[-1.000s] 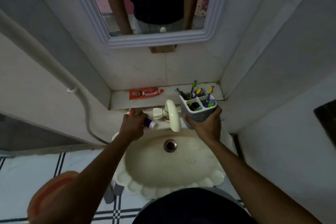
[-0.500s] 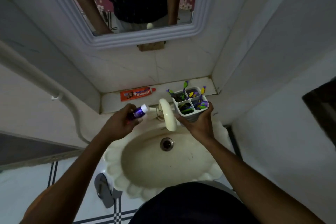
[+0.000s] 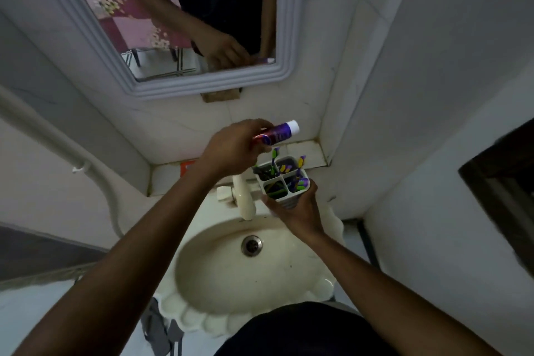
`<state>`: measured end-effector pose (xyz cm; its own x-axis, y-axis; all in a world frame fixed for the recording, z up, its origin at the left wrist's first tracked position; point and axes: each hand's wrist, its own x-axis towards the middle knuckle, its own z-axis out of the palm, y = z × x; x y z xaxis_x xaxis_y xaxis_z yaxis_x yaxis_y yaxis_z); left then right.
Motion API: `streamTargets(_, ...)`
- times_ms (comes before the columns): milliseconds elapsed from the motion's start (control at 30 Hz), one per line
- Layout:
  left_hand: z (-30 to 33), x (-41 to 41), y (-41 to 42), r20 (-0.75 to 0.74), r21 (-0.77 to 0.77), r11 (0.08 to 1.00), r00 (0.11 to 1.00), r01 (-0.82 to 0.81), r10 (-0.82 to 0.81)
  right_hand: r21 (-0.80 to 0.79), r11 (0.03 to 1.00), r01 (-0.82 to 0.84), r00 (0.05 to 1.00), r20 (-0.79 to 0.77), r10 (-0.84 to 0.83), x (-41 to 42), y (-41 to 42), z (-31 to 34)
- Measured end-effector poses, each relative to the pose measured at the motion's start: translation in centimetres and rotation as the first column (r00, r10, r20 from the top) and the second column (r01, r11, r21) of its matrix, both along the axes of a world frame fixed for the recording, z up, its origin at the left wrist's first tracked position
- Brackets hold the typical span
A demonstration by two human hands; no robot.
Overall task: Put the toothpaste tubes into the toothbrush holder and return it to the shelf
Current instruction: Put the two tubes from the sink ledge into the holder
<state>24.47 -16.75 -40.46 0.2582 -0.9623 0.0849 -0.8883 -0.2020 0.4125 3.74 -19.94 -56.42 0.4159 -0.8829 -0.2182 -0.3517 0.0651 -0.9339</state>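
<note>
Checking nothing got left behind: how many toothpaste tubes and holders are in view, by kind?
Toothpaste tubes: 2, a purple tube in the left hand and an orange tube on the shelf, mostly hidden.
Holder: 1, in the right hand.
Total: 3

The left hand [image 3: 231, 150] grips a purple tube [image 3: 278, 133], cap pointing right, above the holder [image 3: 281, 180]. The right hand [image 3: 297, 211] clasps the four-compartment holder, toothbrushes [image 3: 274, 159] inside, beside the tap [image 3: 244, 196] over the sink [image 3: 202, 318].
</note>
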Motion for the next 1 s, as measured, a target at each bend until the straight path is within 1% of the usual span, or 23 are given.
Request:
streamTargets(33,0.5,-0.3,-1.3,0.13,0.028,1.0,0.991,0.015,-0.018,0.003,1.0,-0.005,1.0,0.004,0.005,-0.1,-0.1,0.0)
streamTargets(100,1.1,-0.7,-3.3,0.358,0.115,0.993,0.931,0.028,-0.068,0.002,1.0,-0.019,1.0,0.014,0.019,-0.3,-0.2,0.0)
streamTargets(167,1.3,-1.2,-4.7,0.511,0.199,0.979,0.849,0.032,-0.132,0.0,0.999,-0.032,0.999,0.015,0.032,-0.5,-0.4,0.0)
streamTargets(233,1.2,-1.7,-5.4,0.578,0.247,0.968,0.794,0.051,-0.189,0.003,0.999,-0.041,0.999,0.018,0.041,-0.7,-0.7,0.0)
streamTargets(300,0.6,-2.0,-5.8,0.574,0.276,0.957,0.784,0.087,-0.237,0.013,0.999,-0.049,0.999,0.022,0.049,-0.9,-0.9,0.0)
streamTargets(333,0.3,-2.1,-5.9,0.55,0.283,0.953,0.795,0.111,-0.256,0.014,0.999,-0.048,0.999,0.022,0.048,-1.0,-0.9,0.0)
streamTargets(400,-0.4,-2.1,-6.0,0.463,0.259,0.954,0.848,0.149,-0.258,0.011,0.999,-0.037,0.999,0.024,0.037,-1.1,-0.9,0.0)
streamTargets(500,-0.7,-1.7,-5.5,0.315,0.139,0.978,0.929,0.158,-0.194,0.012,1.0,-0.007,1.0,0.029,0.006,-1.1,-1.0,-0.3)
streamTargets(567,-0.9,-1.1,-4.6,0.183,0.026,0.994,0.977,0.103,-0.106,0.006,0.999,0.04,0.999,0.03,-0.04,-1.0,-1.1,-0.5)
streamTargets(633,-1.6,0.1,-3.3,0.004,-0.058,0.998,1.0,-0.01,0.01,-0.008,0.997,0.072,0.997,0.027,-0.071,-1.0,-1.1,-0.5)
streamTargets(667,-2.1,0.8,-2.6,-0.095,-0.085,0.994,0.993,-0.075,0.067,-0.017,0.997,0.076,0.997,0.023,-0.075,-0.9,-1.1,-0.5)
streamTargets(733,-3.6,2.4,-1.0,-0.256,-0.104,0.972,0.95,-0.21,0.178,-0.032,0.996,0.08,0.997,0.013,-0.08,-0.9,-1.1,-0.6)
streamTargets(800,-5.2,4.1,0.5,-0.34,-0.088,0.941,0.898,-0.326,0.279,-0.05,0.994,0.099,0.995,-0.003,-0.1,-0.7,-1.1,-0.7)
streamTargets(900,-7.6,6.2,3.0,-0.385,-0.015,0.906,0.839,-0.422,0.384,-0.069,0.988,0.141,0.99,-0.015,-0.142,-0.3,-0.9,-0.7)
streamTargets(1000,-10.4,8.1,5.3,-0.319,0.033,0.892,0.842,-0.45,0.436,-0.069,0.985,0.161,0.987,-0.012,-0.162,0.1,-1.0,-1.0)
